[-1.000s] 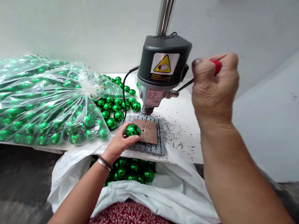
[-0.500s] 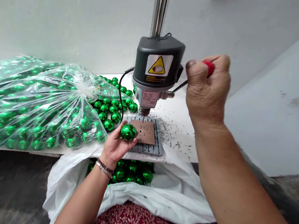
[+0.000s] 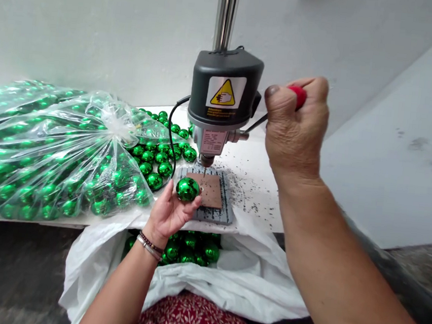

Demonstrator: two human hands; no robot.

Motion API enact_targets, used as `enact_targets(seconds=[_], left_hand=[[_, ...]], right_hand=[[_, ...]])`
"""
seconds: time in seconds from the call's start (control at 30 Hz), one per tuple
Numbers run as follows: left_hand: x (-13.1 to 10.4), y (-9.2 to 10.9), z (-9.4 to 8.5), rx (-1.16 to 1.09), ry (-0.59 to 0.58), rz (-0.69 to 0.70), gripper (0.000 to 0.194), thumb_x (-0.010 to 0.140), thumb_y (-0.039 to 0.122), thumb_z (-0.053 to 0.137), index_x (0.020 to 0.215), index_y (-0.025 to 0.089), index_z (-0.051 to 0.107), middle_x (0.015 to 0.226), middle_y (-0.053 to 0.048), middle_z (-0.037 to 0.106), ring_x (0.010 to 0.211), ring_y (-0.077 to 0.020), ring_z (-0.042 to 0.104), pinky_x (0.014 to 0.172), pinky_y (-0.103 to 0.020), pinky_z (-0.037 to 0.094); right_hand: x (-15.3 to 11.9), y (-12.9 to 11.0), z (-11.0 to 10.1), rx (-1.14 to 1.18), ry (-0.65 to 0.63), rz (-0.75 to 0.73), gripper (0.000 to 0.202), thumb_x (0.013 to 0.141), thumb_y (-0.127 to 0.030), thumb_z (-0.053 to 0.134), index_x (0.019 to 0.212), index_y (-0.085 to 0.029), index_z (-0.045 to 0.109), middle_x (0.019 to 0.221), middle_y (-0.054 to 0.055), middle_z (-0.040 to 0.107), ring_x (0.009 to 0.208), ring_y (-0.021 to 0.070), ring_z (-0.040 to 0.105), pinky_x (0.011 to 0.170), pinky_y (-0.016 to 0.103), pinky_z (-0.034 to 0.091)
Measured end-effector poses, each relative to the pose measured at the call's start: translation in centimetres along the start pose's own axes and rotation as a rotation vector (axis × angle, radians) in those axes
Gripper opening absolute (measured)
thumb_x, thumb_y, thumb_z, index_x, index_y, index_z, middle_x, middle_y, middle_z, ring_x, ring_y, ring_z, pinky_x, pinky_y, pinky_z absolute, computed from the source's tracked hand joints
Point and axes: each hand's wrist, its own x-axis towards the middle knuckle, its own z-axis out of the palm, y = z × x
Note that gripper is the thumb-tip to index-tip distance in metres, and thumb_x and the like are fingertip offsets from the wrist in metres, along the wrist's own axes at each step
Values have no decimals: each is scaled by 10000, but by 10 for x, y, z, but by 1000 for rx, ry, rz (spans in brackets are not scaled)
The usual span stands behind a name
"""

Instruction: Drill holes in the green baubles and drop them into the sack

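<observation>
A shiny green ball (image 3: 187, 189) rests in the fingers of my left hand (image 3: 168, 214), palm up, in front of the drill press (image 3: 225, 94). The thin drill bit (image 3: 205, 171) points down over a brown board (image 3: 213, 195) on the grey base (image 3: 224, 215), just behind and to the right of the ball. My right hand (image 3: 298, 124) is wrapped around the red knob (image 3: 297, 96) of the press's feed lever (image 3: 258, 123). The ball is apart from the bit.
A knotted clear plastic bag (image 3: 120, 127) full of green balls fills the table's left side. Loose green balls (image 3: 155, 180) lie beside it. A white sack (image 3: 241, 292) holding more balls hangs open at the table's front. Dark shavings (image 3: 254, 186) litter the white tabletop.
The ball has turned a little in my left fingers, which have opened slightly around it. My right hand stays on the lever knob. The whole view has shifted slightly.
</observation>
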Motion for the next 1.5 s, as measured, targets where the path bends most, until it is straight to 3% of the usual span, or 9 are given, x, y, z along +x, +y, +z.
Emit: enact_targets(seconds=[0.1, 0.23, 0.4, 0.57, 0.77, 0.97, 1.13, 1.5], left_hand=[[-1, 1, 2, 10, -2, -5, 413, 956, 494, 460, 1121, 152, 623, 1047, -137, 695, 759, -150, 680, 527, -190, 483], [0, 6, 1, 60, 48, 42, 280, 909, 356, 583, 1106, 158, 609, 1006, -112, 708, 898, -210, 713, 603, -207, 538], [2, 17, 0, 244, 56, 167, 435, 757, 241, 730, 1159, 239, 563, 972, -40, 713, 877, -207, 721, 638, -240, 564], [14, 23, 3, 530, 142, 334, 338, 680, 218, 758, 994, 156, 649, 921, -38, 692, 814, -148, 656, 779, -305, 560], [37, 20, -9, 1035, 326, 558, 506, 670, 363, 798, 1136, 208, 681, 1033, -36, 704, 947, -189, 620, 916, -320, 470], [49, 13, -10, 1208, 296, 547, 376, 714, 390, 757, 1037, 204, 706, 921, -28, 690, 887, -197, 601, 863, -304, 461], [53, 13, -3, 1275, 276, 521, 391, 701, 356, 762, 1049, 196, 687, 915, -27, 680, 855, -193, 598, 845, -308, 458], [58, 16, 3, 1502, 320, 541, 509, 673, 346, 789, 1144, 204, 660, 980, -54, 691, 921, -235, 620, 938, -386, 458]], right_hand=[[0, 1, 0, -7, -2, 1, 276, 897, -436, 503, 846, -182, 406, 742, -49, 427, 695, 49, 437, 744, 278, 406], [1, 4, 0, 10, 7, -30, 345, 881, -518, 501, 837, -189, 405, 722, -59, 408, 672, 40, 408, 746, 284, 406], [1, 3, 0, 19, 1, 1, 330, 880, -495, 518, 834, -189, 403, 732, -53, 417, 681, 43, 411, 736, 260, 399], [1, -2, -1, 15, -5, 4, 248, 891, -381, 534, 815, -191, 394, 710, -58, 404, 662, 37, 394, 705, 235, 372], [2, -7, -2, 48, -11, 21, 219, 888, -324, 530, 786, -205, 376, 681, -57, 386, 644, 48, 377, 674, 221, 361], [2, -9, -3, 80, -20, 43, 238, 872, -290, 552, 765, -229, 348, 703, -32, 393, 667, 88, 387, 702, 257, 387], [1, -11, -5, 46, -49, 61, 270, 883, -306, 546, 756, -251, 314, 708, -21, 399, 685, 119, 398, 716, 270, 415], [2, -8, -5, 96, -50, 44, 229, 865, -312, 537, 792, -206, 348, 678, -64, 378, 675, 51, 352, 695, 201, 363]])
